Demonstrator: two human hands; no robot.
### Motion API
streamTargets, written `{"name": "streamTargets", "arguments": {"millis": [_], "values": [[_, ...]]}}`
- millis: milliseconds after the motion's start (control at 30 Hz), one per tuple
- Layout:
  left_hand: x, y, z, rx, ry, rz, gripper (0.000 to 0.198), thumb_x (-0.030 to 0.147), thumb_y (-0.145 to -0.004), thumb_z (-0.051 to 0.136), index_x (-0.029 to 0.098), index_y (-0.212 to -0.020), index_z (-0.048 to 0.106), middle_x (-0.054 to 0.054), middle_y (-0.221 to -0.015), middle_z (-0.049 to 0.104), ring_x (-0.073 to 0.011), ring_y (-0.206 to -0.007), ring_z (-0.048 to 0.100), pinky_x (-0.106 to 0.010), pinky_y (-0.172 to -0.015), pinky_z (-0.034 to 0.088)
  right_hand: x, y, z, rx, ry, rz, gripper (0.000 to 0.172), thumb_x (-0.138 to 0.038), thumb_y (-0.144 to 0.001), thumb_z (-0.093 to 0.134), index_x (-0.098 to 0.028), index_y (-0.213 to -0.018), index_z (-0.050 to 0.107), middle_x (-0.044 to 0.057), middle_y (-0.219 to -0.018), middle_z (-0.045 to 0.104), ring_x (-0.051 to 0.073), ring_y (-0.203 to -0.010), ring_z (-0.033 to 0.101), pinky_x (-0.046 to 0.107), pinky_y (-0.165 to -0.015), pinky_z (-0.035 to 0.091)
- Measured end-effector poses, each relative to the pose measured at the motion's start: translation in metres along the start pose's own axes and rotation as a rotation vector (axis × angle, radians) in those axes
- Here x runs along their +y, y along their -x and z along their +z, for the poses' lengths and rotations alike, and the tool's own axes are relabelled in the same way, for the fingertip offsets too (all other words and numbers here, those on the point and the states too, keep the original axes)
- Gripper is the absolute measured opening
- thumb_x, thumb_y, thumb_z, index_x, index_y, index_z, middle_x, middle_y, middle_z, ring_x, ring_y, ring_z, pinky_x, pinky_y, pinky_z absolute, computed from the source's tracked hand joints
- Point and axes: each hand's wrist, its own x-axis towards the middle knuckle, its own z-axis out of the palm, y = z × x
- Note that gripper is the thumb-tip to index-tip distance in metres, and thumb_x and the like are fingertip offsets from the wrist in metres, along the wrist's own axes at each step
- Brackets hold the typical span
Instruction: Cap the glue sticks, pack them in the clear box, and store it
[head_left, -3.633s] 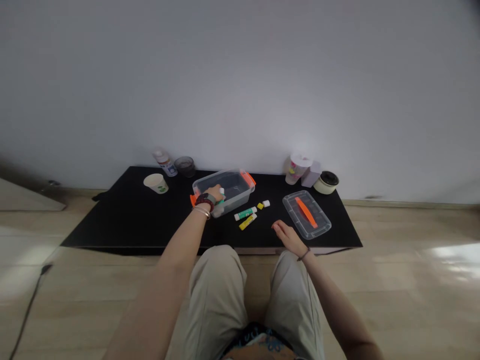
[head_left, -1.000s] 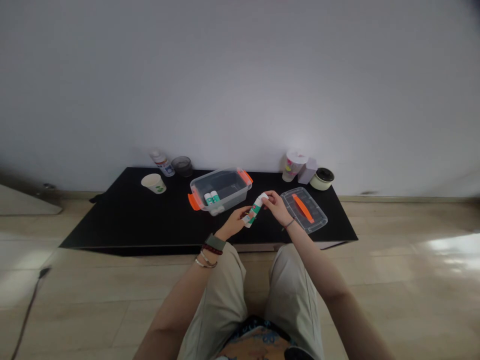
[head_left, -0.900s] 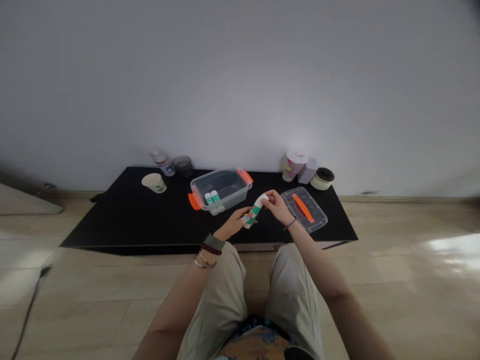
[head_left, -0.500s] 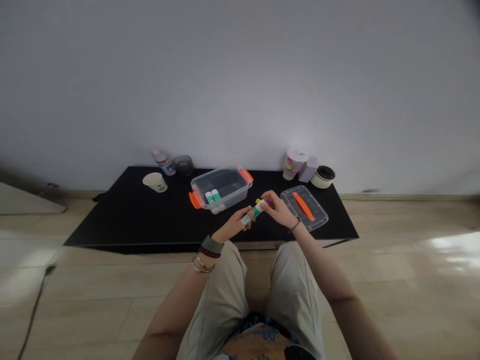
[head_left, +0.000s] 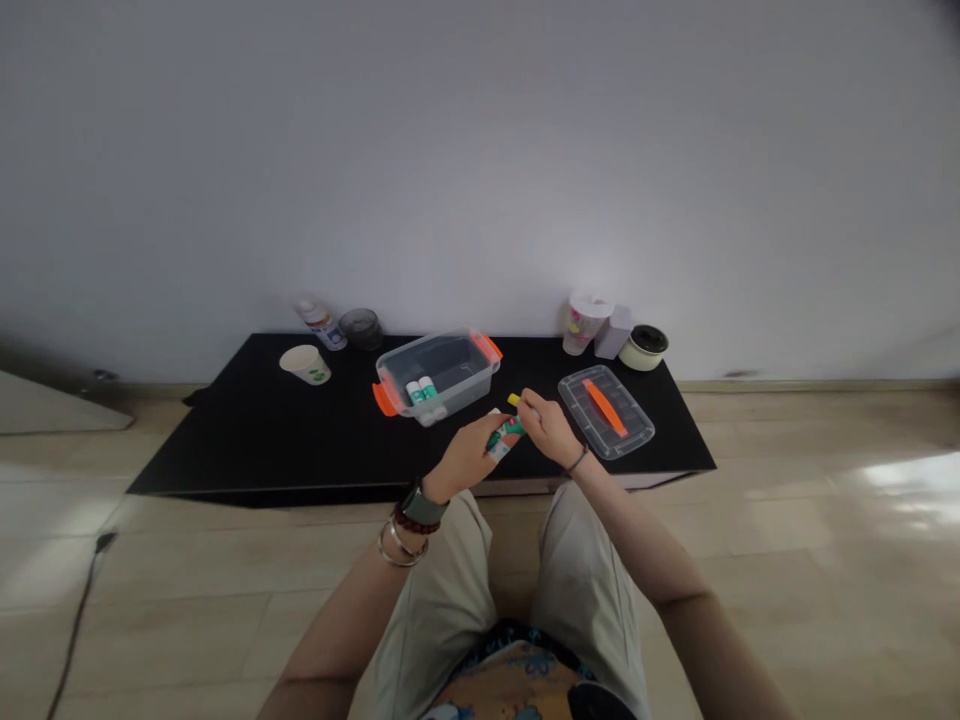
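My left hand (head_left: 466,455) is closed around a green-and-white tube (head_left: 513,427), with fingers hiding part of it. My right hand (head_left: 547,427) is closed at the tube's upper right end, gripping a small piece with a yellow end (head_left: 514,399) that sticks out past the fingers. Whether this piece is joined to the tube I cannot tell. Just behind the hands stands a clear plastic box (head_left: 450,398) with orange latches. Inside its left end lie two green tubes with white caps (head_left: 421,389). To the right of my right hand lies the clear lid (head_left: 634,425) with its orange handle (head_left: 604,407).
On the black table (head_left: 300,440), a paper cup (head_left: 306,365), a white spray-like bottle (head_left: 321,322) and a dark glass bowl (head_left: 361,328) stand left. A patterned cup (head_left: 582,325), a pale box (head_left: 613,333) and a cream black-topped pot (head_left: 643,348) stand back right, near the wall.
My left hand has turned back-up over the tube. My right hand has curled into a tighter grip and dropped slightly at the tube's end. The view has shifted a little.
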Motion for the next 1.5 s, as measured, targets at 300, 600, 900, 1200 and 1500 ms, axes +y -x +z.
{"name": "streamTargets", "arguments": {"millis": [300, 600, 900, 1200, 1500], "values": [[0.008, 0.000, 0.002, -0.040, -0.261, -0.036, 0.034, 0.038, -0.099, 0.046, 0.019, -0.124, 0.059, -0.011, -0.119, 0.067, -0.0247, -0.105, 0.066, -0.033, -0.087, 0.051, 0.011, -0.001, 0.011, 0.045, -0.079, 0.046, 0.028, -0.035, -0.095, 0.040, -0.023, -0.070, 0.035, -0.007, -0.057, 0.033, 0.010, -0.053, 0.033, 0.024, -0.055, 0.026], [-0.001, -0.003, 0.006, -0.234, 0.305, -0.078, 0.047, 0.055, -0.099, 0.035, 0.016, -0.106, 0.061, -0.006, -0.082, 0.065, -0.0112, -0.054, 0.054, -0.024, -0.051, 0.043, 0.008, 0.019, -0.009, -0.004, -0.124, 0.030, 0.033, -0.047, -0.096, 0.042, -0.022, -0.076, 0.048, -0.004, -0.065, 0.046, 0.011, -0.058, 0.041, 0.024, -0.057, 0.031], [0.006, 0.001, 0.009, -0.030, -0.231, 0.014, 0.039, 0.040, -0.097, 0.050, 0.018, -0.128, 0.058, -0.013, -0.121, 0.065, -0.0239, -0.101, 0.066, -0.030, -0.080, 0.051, 0.007, 0.013, -0.001, 0.111, -0.030, 0.133, 0.027, -0.037, -0.094, 0.044, -0.023, -0.071, 0.040, -0.006, -0.057, 0.039, 0.011, -0.053, 0.038, 0.025, -0.055, 0.027], [0.003, 0.005, 0.007, -0.241, 0.197, -0.098, 0.048, 0.056, -0.099, 0.036, 0.016, -0.105, 0.062, -0.004, -0.074, 0.065, -0.0146, -0.059, 0.059, -0.026, -0.055, 0.046, 0.009, 0.021, -0.003, 0.042, -0.151, 0.086, 0.034, -0.049, -0.095, 0.046, -0.021, -0.077, 0.048, -0.005, -0.063, 0.044, 0.011, -0.058, 0.041, 0.024, -0.057, 0.031], [0.013, 0.011, 0.009, -0.025, -0.142, 0.032, 0.035, 0.044, -0.096, 0.048, 0.020, -0.118, 0.061, -0.012, -0.122, 0.068, -0.0249, -0.105, 0.067, -0.035, -0.086, 0.053, -0.002, 0.024, 0.001, 0.081, -0.022, 0.060, 0.032, -0.035, -0.100, 0.035, -0.021, -0.075, 0.051, -0.003, -0.062, 0.047, 0.011, -0.056, 0.044, 0.025, -0.059, 0.031]]}}
